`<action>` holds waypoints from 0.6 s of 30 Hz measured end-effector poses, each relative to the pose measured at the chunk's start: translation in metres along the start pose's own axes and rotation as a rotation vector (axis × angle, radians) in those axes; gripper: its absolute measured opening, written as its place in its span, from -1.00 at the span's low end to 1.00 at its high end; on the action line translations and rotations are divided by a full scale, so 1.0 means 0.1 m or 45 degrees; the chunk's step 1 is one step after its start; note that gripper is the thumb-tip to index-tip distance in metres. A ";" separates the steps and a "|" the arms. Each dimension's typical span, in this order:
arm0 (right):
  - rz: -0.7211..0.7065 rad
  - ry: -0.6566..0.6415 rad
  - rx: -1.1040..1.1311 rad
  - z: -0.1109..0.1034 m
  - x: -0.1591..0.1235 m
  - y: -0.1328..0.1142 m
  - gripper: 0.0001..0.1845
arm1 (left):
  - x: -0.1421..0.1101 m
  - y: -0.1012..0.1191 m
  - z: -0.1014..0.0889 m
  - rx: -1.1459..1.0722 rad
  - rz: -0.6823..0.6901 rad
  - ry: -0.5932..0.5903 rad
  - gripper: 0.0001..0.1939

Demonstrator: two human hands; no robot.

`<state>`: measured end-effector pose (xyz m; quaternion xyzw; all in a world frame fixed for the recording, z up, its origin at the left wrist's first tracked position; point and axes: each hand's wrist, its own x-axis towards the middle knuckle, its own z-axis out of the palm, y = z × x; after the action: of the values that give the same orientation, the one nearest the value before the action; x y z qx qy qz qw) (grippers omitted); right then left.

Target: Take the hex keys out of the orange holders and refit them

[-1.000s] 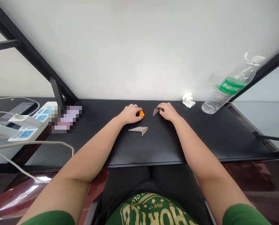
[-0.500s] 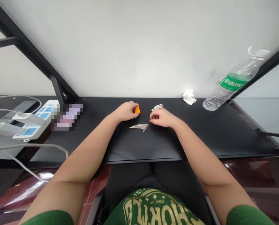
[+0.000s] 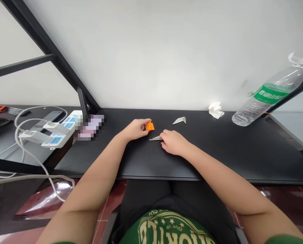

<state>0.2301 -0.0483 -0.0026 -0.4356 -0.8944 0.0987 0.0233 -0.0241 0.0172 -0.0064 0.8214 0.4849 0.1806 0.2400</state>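
Have drawn the right hand (image 3: 174,142) back since the earlier frame, now covering the right end of the near hex keys (image 3: 154,138). Have also turned the orange holder (image 3: 150,126) a little, gripping it between thumb and fingers of the left hand (image 3: 136,129). Leave the far hex keys (image 3: 180,120) in a fan on the surface (image 3: 232,145), farther off and to the right. Seem to be at the step of picking up the near hex keys; with right fingers over them, cannot tell if already closed. For the next move, probably need to pinch these evenly, keeping their order, while holding the orange holder steady just beside them.
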 end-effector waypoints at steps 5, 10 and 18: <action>0.098 0.027 -0.077 0.03 0.03 0.01 -0.83 | 0.03 -0.01 0.06 -0.015 0.011 0.026 -0.31; 0.123 0.030 -0.071 0.03 0.02 0.00 -0.75 | 0.05 -0.02 0.12 -0.116 -0.012 0.027 -0.31; 0.079 -0.004 -0.117 -0.01 0.07 -0.01 -0.70 | 0.13 0.00 0.09 -0.160 -0.025 0.081 -0.34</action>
<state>0.2250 -0.0437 -0.0014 -0.4637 -0.8840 0.0589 -0.0011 -0.0128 0.0263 -0.0131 0.7937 0.4882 0.2342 0.2772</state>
